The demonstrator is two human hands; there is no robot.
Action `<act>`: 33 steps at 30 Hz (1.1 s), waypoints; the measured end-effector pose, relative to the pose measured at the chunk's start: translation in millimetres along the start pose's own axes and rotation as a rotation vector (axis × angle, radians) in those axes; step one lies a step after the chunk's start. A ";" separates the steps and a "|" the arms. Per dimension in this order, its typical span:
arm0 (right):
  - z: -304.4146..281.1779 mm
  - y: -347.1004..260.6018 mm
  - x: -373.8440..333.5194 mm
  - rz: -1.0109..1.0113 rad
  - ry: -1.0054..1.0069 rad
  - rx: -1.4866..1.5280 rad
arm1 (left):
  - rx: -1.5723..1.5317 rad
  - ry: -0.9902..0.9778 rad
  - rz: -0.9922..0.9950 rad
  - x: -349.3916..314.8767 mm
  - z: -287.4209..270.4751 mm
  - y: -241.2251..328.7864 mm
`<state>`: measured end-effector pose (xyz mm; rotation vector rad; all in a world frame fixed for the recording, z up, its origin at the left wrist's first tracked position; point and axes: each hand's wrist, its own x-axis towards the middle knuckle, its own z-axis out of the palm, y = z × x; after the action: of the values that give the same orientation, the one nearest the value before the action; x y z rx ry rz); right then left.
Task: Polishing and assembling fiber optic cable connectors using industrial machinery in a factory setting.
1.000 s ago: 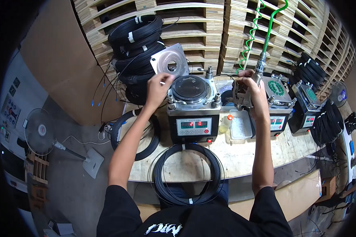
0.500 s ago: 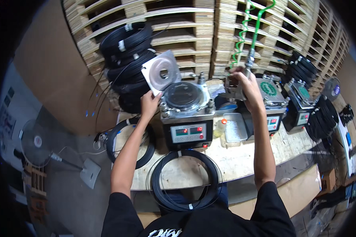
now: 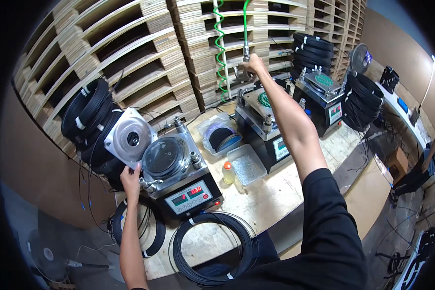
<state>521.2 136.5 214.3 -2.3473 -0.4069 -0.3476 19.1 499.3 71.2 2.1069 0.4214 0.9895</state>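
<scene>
My left hand (image 3: 130, 180) pinches the lower corner of a white square plate (image 3: 115, 140) with a round hole, tilted up beside the nearest machine. On that machine (image 3: 198, 195), with a lit panel, a dark round disc (image 3: 165, 158) lies between metal corner posts. My right hand (image 3: 253, 66) reaches far forward, wrapped round a metal air gun (image 3: 240, 74) that hangs from a green hose (image 3: 245, 29). The gun is above the back of the second machine (image 3: 262, 141); my fingers partly hide it.
Black cable coils (image 3: 212, 244) lie at the table's front and are stacked (image 3: 89, 113) at the left. A bottle with an orange cap (image 3: 228, 174), a clear tray (image 3: 247, 164) and a bagged dark disc (image 3: 220, 137) sit between the machines. Wooden pallets (image 3: 130, 53) line the back.
The view has turned to the right, shifting the scene left. My right hand has moved away from me with the air gun. My left hand keeps hold of the plate.
</scene>
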 end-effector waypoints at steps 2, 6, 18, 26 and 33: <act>7.7 12.6 15.6 0.133 0.029 0.072 | 0.013 -0.033 -0.015 0.4 0.0 3.7; 31.6 44.7 33.4 0.164 0.113 0.170 | -0.074 -0.031 -0.063 -0.3 7.9 9.1; 22.2 61.4 -4.5 -0.089 0.003 0.126 | -0.138 -0.063 -0.087 0.6 4.4 -0.5; -12.9 -2.1 -241.2 -0.457 -0.195 0.372 | 0.018 -0.019 -0.040 4.0 4.3 4.9; 76.5 63.3 -375.4 -0.394 -0.329 0.133 | -0.024 -0.002 -0.064 8.7 8.5 -12.9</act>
<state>212.5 74.4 -13.0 -2.1866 -1.0250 -0.1080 31.5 508.6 62.4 2.0603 0.4706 0.9506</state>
